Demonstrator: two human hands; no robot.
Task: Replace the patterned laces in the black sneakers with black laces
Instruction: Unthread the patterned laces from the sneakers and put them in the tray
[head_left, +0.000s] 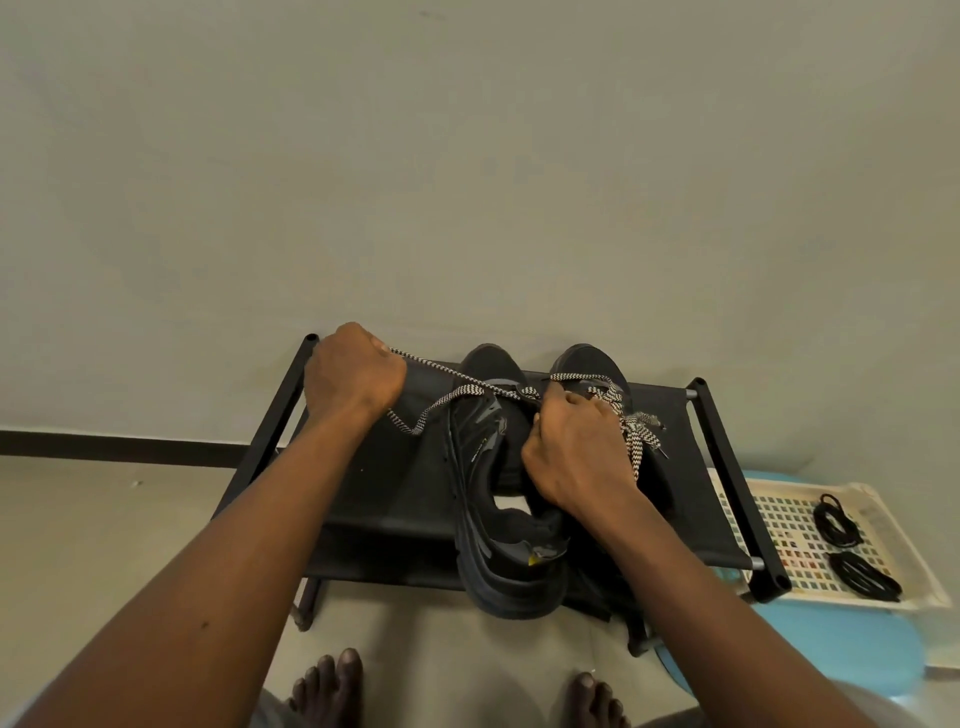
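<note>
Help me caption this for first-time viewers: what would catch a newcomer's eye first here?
The left hand, fisted on a patterned lace pulled taut from the black sneakers on a black rack, stands out first. The right hand curls at the lacing between the shoes. At far right, two coiled black laces lie in a white tray.

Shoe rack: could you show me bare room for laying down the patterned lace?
Bare fabric lies on the shoe rack between the left forearm and the nearer sneaker, plus a narrower strip by the right rail. The middle is crowded: far sneaker, right hand, loose patterned lace.
</note>
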